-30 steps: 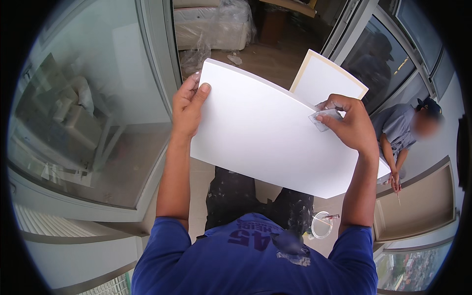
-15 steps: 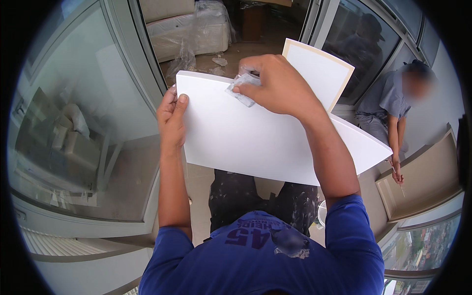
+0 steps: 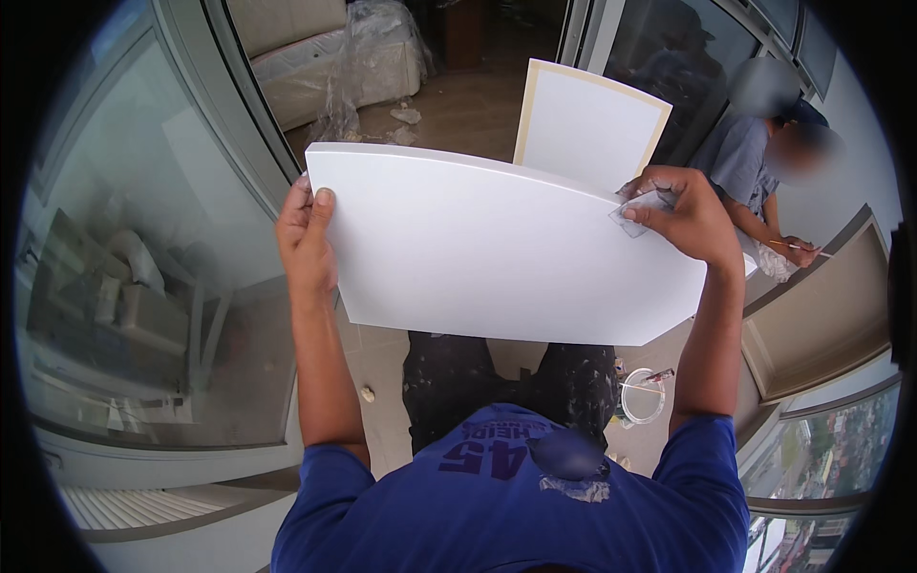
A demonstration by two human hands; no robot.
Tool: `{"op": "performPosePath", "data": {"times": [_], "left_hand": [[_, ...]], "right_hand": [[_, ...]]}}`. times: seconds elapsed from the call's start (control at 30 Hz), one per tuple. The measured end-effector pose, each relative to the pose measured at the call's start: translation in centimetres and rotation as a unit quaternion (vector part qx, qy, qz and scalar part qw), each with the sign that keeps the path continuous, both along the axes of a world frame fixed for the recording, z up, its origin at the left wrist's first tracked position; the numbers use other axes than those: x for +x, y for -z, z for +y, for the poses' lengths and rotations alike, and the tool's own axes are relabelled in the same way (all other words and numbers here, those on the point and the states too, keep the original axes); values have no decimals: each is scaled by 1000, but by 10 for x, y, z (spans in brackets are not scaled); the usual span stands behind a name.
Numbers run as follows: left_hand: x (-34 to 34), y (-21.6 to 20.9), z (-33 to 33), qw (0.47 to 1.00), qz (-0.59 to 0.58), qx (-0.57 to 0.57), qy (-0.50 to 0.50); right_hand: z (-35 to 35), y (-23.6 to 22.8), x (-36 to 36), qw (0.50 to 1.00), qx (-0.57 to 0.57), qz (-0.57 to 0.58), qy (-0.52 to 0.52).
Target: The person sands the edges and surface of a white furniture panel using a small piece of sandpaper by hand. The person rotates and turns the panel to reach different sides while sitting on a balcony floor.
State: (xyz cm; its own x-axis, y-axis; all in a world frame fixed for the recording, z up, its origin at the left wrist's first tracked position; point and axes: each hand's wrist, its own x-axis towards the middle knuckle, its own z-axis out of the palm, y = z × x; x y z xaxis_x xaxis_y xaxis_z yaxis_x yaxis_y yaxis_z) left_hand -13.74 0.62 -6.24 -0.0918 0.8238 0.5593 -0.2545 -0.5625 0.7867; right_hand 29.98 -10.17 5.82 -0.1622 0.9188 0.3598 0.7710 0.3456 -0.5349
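A wide white panel (image 3: 487, 253) is held up in front of me, tilted, with its long edge away from me. My left hand (image 3: 308, 234) grips its left end, thumb on the face and fingers behind. At the right part of the far edge, my right hand (image 3: 690, 218) pinches a folded grey-white sheet of sandpaper (image 3: 642, 212) against the panel. White dust coats the fingertips of both hands. Part of the panel's right end is hidden behind my right forearm.
Beyond the panel stands another white board (image 3: 594, 119) with a tan border. At right, a co-worker (image 3: 740, 177) holds a thin stick or brush beside a beige tray-like frame (image 3: 817, 315). A white bucket (image 3: 643, 396) stands by my leg. A glass door (image 3: 143, 239) is at left.
My right hand has slid the sandpaper rightward along the panel's far edge. The panel has shifted slightly left with my left hand. The co-worker's hands have risen.
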Motion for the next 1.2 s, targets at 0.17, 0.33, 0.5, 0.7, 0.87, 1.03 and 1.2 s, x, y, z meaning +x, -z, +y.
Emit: {"op": "performPosePath", "data": {"times": [0.17,0.33,0.5,0.7,0.87,1.03,1.2], "left_hand": [[2,3,7,1000,-13,-10,16],[-1,1,15,1000,-16,-17,6],[-7,1,19,1000,-22,-19,-10],[-6,-9,6,999,-13,-13,-45],[-7,-7,4,1000,-13,-13,-19],[5,-7,5,999,-33,-12,11],[-13,2,10,999,-10,-11,36]], "right_hand": [[28,-12,-86,999,25,-25,-5],[51,-9,-158,967,225,-69,-93],[22,-14,-103,937,340,82,1],[-18,20,-23,955,248,-160,22],[1,25,-80,955,255,-153,-9],[58,21,-186,941,309,-100,-91],[89,-12,-274,949,223,-133,-178]]}}
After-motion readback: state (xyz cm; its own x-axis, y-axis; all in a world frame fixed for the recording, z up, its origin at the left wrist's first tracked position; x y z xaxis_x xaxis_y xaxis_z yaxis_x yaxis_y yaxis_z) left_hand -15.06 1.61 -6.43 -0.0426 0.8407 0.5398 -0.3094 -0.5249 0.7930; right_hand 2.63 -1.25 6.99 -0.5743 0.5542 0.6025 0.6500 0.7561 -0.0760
